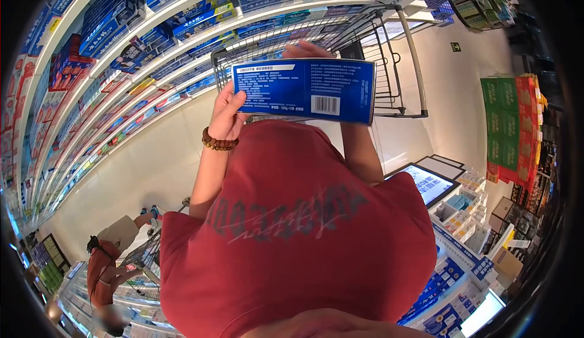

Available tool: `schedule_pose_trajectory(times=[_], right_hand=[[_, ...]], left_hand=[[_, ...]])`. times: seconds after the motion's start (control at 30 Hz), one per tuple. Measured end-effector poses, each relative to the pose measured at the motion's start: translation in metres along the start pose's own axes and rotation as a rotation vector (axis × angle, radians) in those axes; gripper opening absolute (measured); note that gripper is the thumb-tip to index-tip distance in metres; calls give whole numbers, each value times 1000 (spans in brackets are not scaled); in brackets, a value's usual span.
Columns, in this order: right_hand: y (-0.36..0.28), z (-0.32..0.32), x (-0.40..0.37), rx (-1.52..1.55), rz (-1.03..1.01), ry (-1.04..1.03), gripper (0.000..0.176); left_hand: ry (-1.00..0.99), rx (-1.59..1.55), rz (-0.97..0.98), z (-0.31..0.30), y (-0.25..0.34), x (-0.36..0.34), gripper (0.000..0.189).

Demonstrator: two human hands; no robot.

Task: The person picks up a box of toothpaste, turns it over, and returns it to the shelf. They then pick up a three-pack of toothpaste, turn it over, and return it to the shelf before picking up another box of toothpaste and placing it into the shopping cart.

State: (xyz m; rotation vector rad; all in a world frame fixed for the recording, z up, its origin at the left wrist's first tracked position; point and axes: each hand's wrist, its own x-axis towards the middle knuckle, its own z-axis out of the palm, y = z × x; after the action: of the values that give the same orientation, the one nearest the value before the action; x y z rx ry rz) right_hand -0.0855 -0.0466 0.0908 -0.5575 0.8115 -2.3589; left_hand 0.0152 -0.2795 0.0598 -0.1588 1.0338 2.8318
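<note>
A long blue box (274,92) with white print and a barcode is held up in front of my chest, its printed side facing me. My left hand (229,108), with a beaded bracelet at the wrist, grips the box's left end, thumb on the printed face. My right hand (307,50) is behind the box; only some fingers show above its top edge, and the rest is hidden. Just beyond the box stands a metal shopping cart (394,58).
Shelves (176,19) packed with blue and other coloured boxes run along the left and top. Another person (103,259) stands with a cart at the lower left. Green and red cartons (508,122) are stacked at the right, above a display counter with a screen (426,183).
</note>
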Motion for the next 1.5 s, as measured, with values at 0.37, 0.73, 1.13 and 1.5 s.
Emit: schedule_pose_trajectory(times=[0.37, 0.73, 1.13, 1.5], right_hand=[[-23, -16, -21, -312, 60, 323, 48], [3, -10, -24, -191, 71, 366, 46], [4, -8, -24, -249, 41, 372, 46], [4, -2, -25, -266, 83, 399, 49]], left_hand=[[451, 477, 452, 27, 35, -36, 54], [473, 552, 555, 19, 38, -42, 57], [495, 504, 490, 29, 45, -44, 49], [497, 474, 499, 26, 43, -45, 51]])
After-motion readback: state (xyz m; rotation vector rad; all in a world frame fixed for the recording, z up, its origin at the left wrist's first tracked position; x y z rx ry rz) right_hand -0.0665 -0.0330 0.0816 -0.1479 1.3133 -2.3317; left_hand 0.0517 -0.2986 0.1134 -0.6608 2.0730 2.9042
